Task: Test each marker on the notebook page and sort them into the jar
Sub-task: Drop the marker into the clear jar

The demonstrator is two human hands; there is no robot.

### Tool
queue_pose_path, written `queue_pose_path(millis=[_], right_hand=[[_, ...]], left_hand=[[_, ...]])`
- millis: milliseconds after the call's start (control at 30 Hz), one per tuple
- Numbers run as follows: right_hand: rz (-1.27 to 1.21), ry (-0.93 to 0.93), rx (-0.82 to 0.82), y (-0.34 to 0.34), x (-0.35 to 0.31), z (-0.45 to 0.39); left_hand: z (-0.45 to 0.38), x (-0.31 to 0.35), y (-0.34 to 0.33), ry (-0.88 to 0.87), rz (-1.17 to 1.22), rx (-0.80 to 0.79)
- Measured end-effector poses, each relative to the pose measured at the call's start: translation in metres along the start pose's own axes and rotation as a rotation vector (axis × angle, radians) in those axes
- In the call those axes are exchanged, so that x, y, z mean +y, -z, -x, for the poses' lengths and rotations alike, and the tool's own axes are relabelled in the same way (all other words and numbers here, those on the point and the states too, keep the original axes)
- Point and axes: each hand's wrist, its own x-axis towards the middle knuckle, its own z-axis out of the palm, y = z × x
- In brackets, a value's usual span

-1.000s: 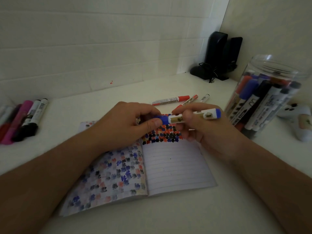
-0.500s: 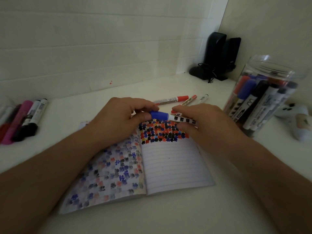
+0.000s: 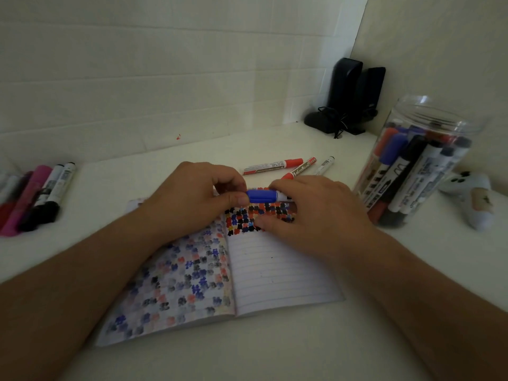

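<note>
Since a second earlier, the blue marker (image 3: 262,196) had been lowered over the notebook (image 3: 275,270) top, cap pinched by the left hand (image 3: 192,196), barrel gripped by the right hand (image 3: 316,213), suggesting uncapping, the jar (image 3: 417,160) at three o'clock.

- My feed is dim and murky, with a greenish-grey cast over the white counter (image 3: 192,353).
- I see only soft, faint shadows; no clear light source shows.
- Wide-angle distortion bends the wall's lines and stretches both forearms at the lower corners.
- The jar (image 3: 428,111) rim catches mild glare.
</note>
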Motion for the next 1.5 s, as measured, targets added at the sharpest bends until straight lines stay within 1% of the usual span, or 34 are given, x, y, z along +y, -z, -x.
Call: queue_pose_path(millis=[133, 233, 367, 500, 633, 767, 867, 967, 1033, 1100, 1167, 1233, 1300, 1400, 1500], right_hand=[[0.017, -0.049, 0.047, -0.006, 0.0, -0.004], [0.028, -0.089, 0.048, -0.003, -0.002, -0.004], [0.075, -0.104, 0.053, -0.002, -0.004, -0.005], [0.076, -0.083, 0.132, -0.005, -0.003, -0.003], [0.098, -0.042, 0.153, -0.009, -0.003, -0.003], [0.01, -0.005, 0.233, -0.015, -0.001, -0.002], [-0.002, 0.012, 0.207, -0.017, -0.001, -0.002], [0.002, 0.045, 0.189, -0.018, 0.003, -0.001], [-0.045, 0.094, 0.149, -0.017, 0.006, 0.002], [-0.173, 0.146, 0.115, -0.011, 0.008, 0.005], [-0.348, 0.184, 0.127, 0.004, 0.007, 0.008], [-0.438, 0.214, 0.155, 0.032, 0.003, 0.012], [-0.497, 0.206, 0.227, 0.068, 0.002, 0.018], [-0.521, 0.155, 0.511, 0.124, 0.013, 0.03], [-0.46, 0.014, 0.739, 0.162, 0.044, 0.032]], left_hand=[[0.0, 0.004, -0.003, -0.063, -0.066, -0.037], [0.001, 0.004, -0.004, -0.105, -0.068, -0.089], [0.001, 0.002, -0.006, -0.148, -0.066, -0.089], [0.001, 0.002, -0.007, -0.155, -0.058, -0.091], [0.001, 0.002, -0.008, -0.133, -0.033, -0.102], [0.001, 0.003, -0.008, -0.149, -0.028, -0.102], [0.004, 0.008, -0.007, -0.206, 0.002, -0.091], [0.005, 0.011, -0.006, -0.213, 0.016, -0.075], [0.005, 0.009, -0.006, -0.203, 0.021, -0.078], [0.005, 0.007, -0.006, -0.196, 0.024, -0.074], [0.006, 0.007, -0.005, -0.188, 0.022, -0.061], [0.007, 0.008, -0.004, -0.188, 0.011, -0.056], [0.007, 0.009, -0.005, -0.205, 0.015, -0.06], [0.008, 0.012, -0.004, -0.204, 0.037, -0.058], [0.009, 0.012, -0.002, -0.191, 0.055, -0.052]])
